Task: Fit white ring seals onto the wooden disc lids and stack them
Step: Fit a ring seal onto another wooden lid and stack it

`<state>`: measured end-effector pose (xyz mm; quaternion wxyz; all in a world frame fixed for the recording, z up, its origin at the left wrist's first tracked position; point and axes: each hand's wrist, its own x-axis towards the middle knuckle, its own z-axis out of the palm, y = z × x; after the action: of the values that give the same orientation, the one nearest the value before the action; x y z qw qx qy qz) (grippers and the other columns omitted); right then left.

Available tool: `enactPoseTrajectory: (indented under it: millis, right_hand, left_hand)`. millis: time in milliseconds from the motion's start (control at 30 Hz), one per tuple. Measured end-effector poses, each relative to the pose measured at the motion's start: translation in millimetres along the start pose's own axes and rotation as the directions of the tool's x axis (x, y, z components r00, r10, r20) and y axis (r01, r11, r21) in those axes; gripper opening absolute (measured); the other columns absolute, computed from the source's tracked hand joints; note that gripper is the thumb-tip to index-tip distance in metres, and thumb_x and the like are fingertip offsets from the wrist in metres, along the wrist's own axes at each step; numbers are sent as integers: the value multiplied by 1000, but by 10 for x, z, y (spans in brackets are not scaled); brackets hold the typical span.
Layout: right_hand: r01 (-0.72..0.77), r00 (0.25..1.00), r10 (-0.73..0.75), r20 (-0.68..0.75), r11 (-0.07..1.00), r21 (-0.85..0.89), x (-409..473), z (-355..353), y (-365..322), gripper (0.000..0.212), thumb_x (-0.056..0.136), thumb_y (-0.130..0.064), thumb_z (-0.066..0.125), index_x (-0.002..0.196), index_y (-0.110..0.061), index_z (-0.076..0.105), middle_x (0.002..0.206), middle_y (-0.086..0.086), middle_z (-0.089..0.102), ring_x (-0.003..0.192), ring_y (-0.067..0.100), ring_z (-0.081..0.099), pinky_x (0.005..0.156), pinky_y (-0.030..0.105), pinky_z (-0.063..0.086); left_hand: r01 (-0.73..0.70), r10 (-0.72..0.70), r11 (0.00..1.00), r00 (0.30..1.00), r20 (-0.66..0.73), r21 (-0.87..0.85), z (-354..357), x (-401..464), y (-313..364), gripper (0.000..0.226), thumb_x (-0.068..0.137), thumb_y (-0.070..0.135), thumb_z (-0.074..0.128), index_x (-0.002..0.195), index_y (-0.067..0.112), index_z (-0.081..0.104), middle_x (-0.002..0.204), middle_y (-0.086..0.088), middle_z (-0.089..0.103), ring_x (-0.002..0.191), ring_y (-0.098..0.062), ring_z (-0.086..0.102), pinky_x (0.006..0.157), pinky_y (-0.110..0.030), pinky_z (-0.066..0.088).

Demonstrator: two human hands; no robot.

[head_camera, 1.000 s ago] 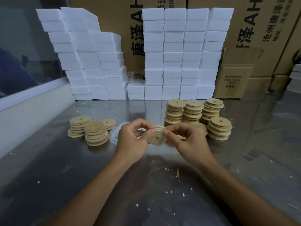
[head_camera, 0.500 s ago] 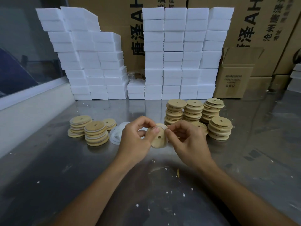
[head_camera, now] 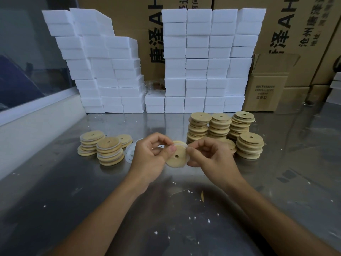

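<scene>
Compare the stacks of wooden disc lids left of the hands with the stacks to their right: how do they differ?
The left stacks are low, and thin white ring seals show between their discs; the right stacks stand taller and show bare wood edges with no white. There are fewer left stacks than right stacks. Both groups hold round tan discs with a centre hole, standing on the metal table.

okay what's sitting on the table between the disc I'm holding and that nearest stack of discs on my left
In the head view, loose white ring seals lie on the metal table between the held disc and the near left stack, partly hidden by the left hand.
</scene>
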<state>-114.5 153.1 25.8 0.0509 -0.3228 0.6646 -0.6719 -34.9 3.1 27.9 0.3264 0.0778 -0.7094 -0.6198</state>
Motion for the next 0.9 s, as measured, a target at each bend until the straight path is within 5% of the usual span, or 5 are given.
enactPoseTrajectory:
  millis: [100, 267, 467, 700, 900]
  right_hand:
    - [-11, 1000, 11, -17, 999, -37, -11, 11, 17, 4, 88, -5, 70, 87, -1, 70, 82, 15, 73, 73, 22, 70, 69, 36, 63]
    - [-70, 997, 75, -28, 987, 147, 9, 23, -1, 7, 88, -2, 69, 81, -3, 72, 84, 19, 74, 77, 19, 72, 67, 27, 61]
    - [-64, 998, 66, -9, 993, 98, 14, -4, 10, 7, 90, 0, 66, 84, 2, 70, 77, 12, 74, 74, 17, 71, 69, 33, 62]
    - [-71, 997, 73, -17, 990, 126, 22, -9, -2, 8, 89, 2, 67, 85, 8, 70, 81, 19, 74, 75, 20, 71, 69, 35, 63]
    - [-62, 998, 62, 4, 991, 120, 29, -23, -12, 8, 89, 1, 67, 88, 9, 69, 77, 13, 74, 73, 18, 71, 67, 34, 63]
  left_hand:
    - [37, -37, 999, 999, -10, -32, -3, -2, 1, 25, 83, 2, 71, 71, 23, 66, 93, -9, 73, 71, -15, 69, 60, -27, 53]
    - [132, -139, 975, 990, -28, -177, 15, 10, 4, 18, 85, -1, 67, 75, 14, 63, 79, 1, 71, 72, -12, 68, 60, -27, 57]
    - [49, -49, 999, 999, -1, -7, -10, 20, 14, 19, 84, 4, 71, 76, 20, 65, 89, -7, 74, 75, -18, 69, 69, -35, 57]
    - [101, -103, 990, 995, -11, -100, -1, 15, 36, 17, 85, 0, 68, 76, 14, 63, 79, 0, 73, 68, -12, 69, 61, -31, 58]
    - [158, -160, 977, 987, 0, -146, -19, 21, 49, 15, 86, 0, 67, 78, 11, 64, 84, -4, 73, 78, -19, 69, 74, -48, 58]
